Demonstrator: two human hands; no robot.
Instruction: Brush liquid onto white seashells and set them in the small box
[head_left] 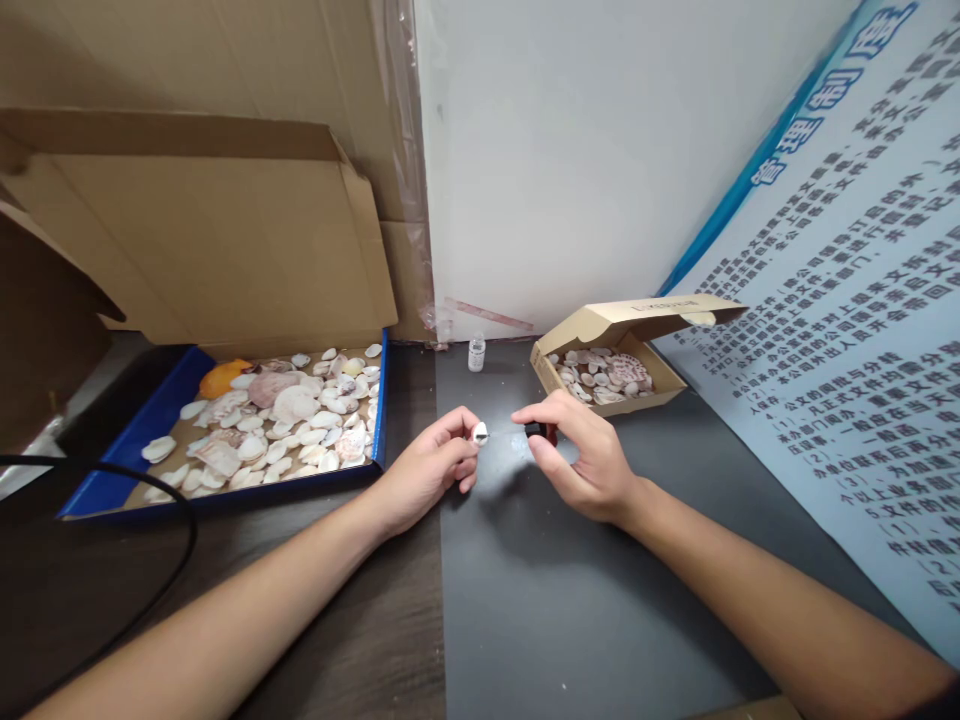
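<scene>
Between the thumb and fingers of my left hand (427, 470) is a small white shell (480, 433), with a dark spot on its near-right side. My right hand (589, 465) pinches a black cap (534, 429) from which a thin pale stem, like an applicator brush, reaches left toward the shell. The stem's tip is close to the shell or touches it; I cannot tell which. Farther back stands a small clear bottle (476, 353) with a printed label, upright and apparently without a cap.
On the left, an opened blue-rimmed cardboard box (382, 400) holds many shells and an orange one. A smaller open carton (637, 405) of shells sits back right. A black cable (191, 530) curves at left. A white wall (600, 150) and a printed poster (847, 300) border the table.
</scene>
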